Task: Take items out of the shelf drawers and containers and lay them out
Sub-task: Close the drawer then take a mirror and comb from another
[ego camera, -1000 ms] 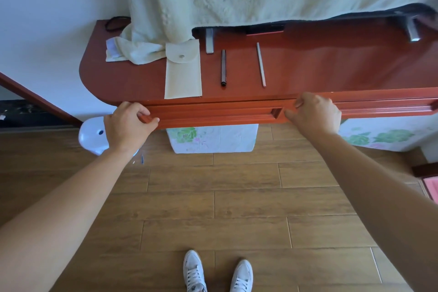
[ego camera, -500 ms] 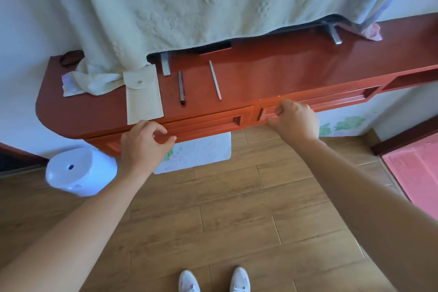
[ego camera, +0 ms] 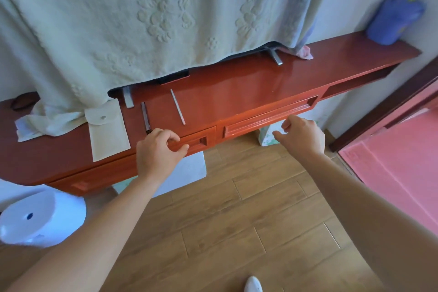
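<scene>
A long red wooden shelf (ego camera: pixel 248 92) runs across the wall with two shut drawers in its front. My left hand (ego camera: pixel 157 153) curls over the right end of the left drawer (ego camera: pixel 194 143), fingers on its front rail. My right hand (ego camera: pixel 302 134) hovers with fingers apart just below the right drawer (ego camera: pixel 267 117), holding nothing. Laid out on the shelf top are a cream snap pouch (ego camera: pixel 106 129), a dark pen (ego camera: pixel 145 116) and a thin silver rod (ego camera: pixel 177 110).
A pale embossed cloth (ego camera: pixel 154 14) drapes over a screen on metal feet (ego camera: pixel 275 55). A blue bag (ego camera: pixel 394 22) sits at the shelf's far right. A white stool (ego camera: pixel 40 219) stands below left, floral boxes (ego camera: pixel 266 135) under the shelf, a pink mat (ego camera: pixel 403 161) right.
The view swung right along the shelf. My left hand slid right along the left drawer's front. My right hand came off the right drawer's edge and opened.
</scene>
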Action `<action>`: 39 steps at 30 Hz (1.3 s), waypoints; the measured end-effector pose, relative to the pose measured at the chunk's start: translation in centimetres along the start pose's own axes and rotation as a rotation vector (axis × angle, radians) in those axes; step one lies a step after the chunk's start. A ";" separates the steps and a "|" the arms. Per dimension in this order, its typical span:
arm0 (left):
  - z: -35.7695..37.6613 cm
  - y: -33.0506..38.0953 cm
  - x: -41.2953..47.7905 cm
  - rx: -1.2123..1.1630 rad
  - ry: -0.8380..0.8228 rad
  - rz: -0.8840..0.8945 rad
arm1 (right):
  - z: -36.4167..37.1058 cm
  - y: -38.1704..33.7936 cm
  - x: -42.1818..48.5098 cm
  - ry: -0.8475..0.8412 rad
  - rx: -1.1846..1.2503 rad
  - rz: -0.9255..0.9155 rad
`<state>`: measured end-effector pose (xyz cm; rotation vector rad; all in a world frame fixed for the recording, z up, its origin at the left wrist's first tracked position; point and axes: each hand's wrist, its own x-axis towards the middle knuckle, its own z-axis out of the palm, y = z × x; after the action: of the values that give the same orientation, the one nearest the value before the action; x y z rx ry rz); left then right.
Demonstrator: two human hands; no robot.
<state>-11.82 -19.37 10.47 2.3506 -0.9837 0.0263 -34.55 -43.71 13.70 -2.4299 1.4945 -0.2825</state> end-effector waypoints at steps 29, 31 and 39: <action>18.9 14.2 3.4 0.066 0.187 -0.602 | 3.0 22.0 25.8 -0.295 -0.036 -0.072; 19.7 13.2 2.7 0.038 0.180 -0.698 | 4.0 22.3 25.9 -0.297 -0.017 -0.051; 22.6 12.0 2.6 -0.020 0.093 -0.890 | 6.0 23.4 26.5 -0.283 0.073 -0.001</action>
<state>-22.28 -39.59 -1.55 2.5326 0.1592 -0.2153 -40.53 -76.61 0.87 -2.2993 1.3352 0.0082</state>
